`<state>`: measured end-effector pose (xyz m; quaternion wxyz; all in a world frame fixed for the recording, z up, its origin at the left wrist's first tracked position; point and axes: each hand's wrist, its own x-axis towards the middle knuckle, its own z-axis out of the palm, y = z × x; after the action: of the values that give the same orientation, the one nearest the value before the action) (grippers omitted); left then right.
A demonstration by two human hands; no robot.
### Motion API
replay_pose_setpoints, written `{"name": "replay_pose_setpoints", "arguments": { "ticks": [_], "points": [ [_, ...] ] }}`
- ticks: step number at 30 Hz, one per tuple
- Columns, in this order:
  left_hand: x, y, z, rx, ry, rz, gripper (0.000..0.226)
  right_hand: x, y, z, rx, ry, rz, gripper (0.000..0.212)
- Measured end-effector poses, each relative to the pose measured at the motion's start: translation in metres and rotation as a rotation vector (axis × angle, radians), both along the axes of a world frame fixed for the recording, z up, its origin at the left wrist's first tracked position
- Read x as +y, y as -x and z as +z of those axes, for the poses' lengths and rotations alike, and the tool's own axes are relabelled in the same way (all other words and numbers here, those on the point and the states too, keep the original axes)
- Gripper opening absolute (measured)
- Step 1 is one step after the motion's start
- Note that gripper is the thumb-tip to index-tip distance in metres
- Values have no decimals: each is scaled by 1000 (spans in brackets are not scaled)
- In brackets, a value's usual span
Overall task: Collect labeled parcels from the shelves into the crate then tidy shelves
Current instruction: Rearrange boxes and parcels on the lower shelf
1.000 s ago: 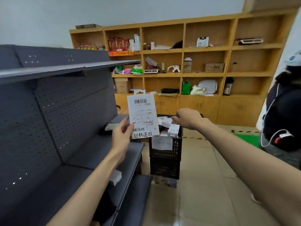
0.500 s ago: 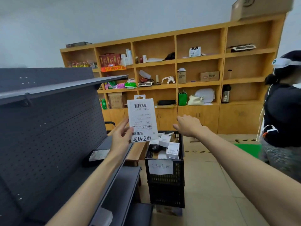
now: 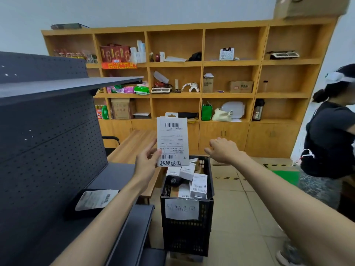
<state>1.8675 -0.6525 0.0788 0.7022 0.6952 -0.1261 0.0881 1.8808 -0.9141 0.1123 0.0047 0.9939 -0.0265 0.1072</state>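
Both arms outstretched: left hand (image 3: 146, 162) pinches labeled parcel (image 3: 172, 142) upright, right hand (image 3: 222, 150) loosely open.

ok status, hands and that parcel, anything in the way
Left hand holds labeled parcel up, beside crate. Right hand open, empty, above crate. Crate already stacked with boxes; path clear.

A person's left hand (image 3: 147, 163) holds up a white labeled parcel (image 3: 172, 140) with barcodes and handwritten characters above a black crate (image 3: 187, 225) of small white boxes, while the right hand (image 3: 222, 150) hovers open beside it, near dark gray shelves (image 3: 63, 87).
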Motion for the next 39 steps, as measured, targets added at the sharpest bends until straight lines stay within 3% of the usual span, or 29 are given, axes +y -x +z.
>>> {"name": "replay_pose_setpoints", "arguments": {
  "ticks": [9, 21, 26, 35, 39],
  "points": [
    [-21, -132, -1, 11, 57, -95, 53, -4, -93, 10, -5, -34, -70, 28],
    [-77, -261, -43, 138, 117, -172, 49, -61, -212, -44, 114, -122, -153, 34],
    [-120, -332, -64, 161, 41, -122, 47, -104, -281, -64, 122, -158, -134, 37],
    [-196, -447, -93, 207, -24, -97, 46, -160, -400, -92, 117, -343, -81, 33],
    [-225, -473, -114, 254, -41, -108, 43, -171, -431, -114, 149, -573, -106, 35]
  ]
}}
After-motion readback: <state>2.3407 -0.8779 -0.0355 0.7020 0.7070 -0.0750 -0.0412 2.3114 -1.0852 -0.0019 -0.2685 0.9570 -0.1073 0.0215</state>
